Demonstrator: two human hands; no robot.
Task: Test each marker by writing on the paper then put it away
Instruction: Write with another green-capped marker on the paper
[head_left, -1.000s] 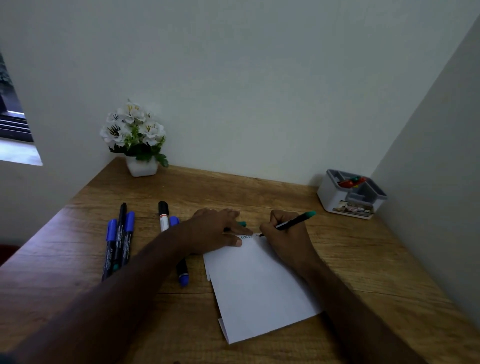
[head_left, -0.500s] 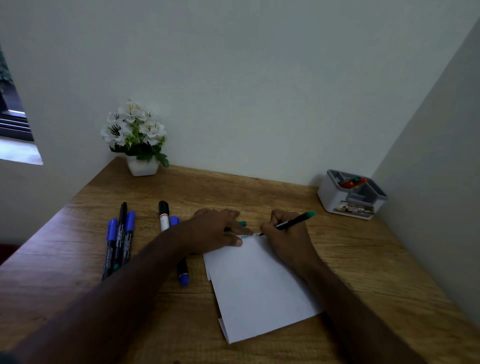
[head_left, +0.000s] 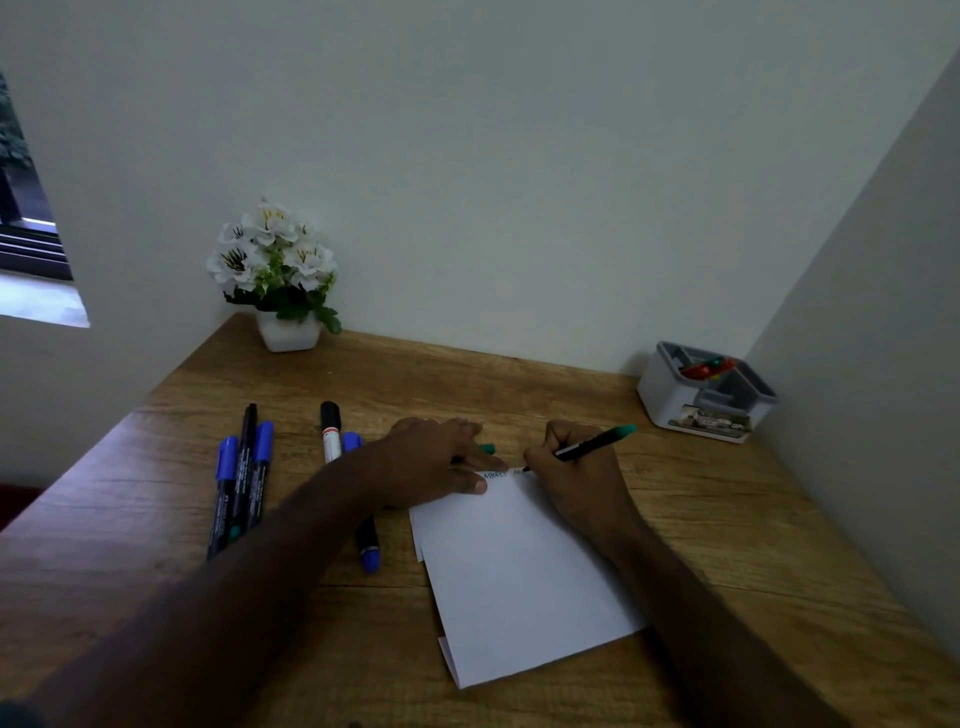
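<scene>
Fingers of the right hand (head_left: 582, 480) pinch a green-ended marker (head_left: 592, 447), its tip touching the top edge of the white paper (head_left: 524, 577), where a short line of lettering (head_left: 496, 474) already runs; the marker's tail points toward 2 o'clock. The left hand (head_left: 431, 462) lies flat, fingers straight, pressing the paper's upper left corner, with what looks like the green cap (head_left: 487, 448) just beyond its fingertips; whether a finger touches it cannot be told. At 9 o'clock of the paper five more markers wait on the wooden desk (head_left: 156, 493): a blue-capped marker (head_left: 366, 540) partly under the left forearm, a black-capped white marker (head_left: 330, 431) beside it, and a trio of dark markers (head_left: 241, 478) further out. At 2 o'clock, against the walls, a grey organiser (head_left: 670, 395) holds red and green items; at 11 o'clock stands a pot of white flowers (head_left: 283, 270). The writing test appears under way; next, by judgement, the marker needs lifting, recapping and carrying to the organiser, likely its home
</scene>
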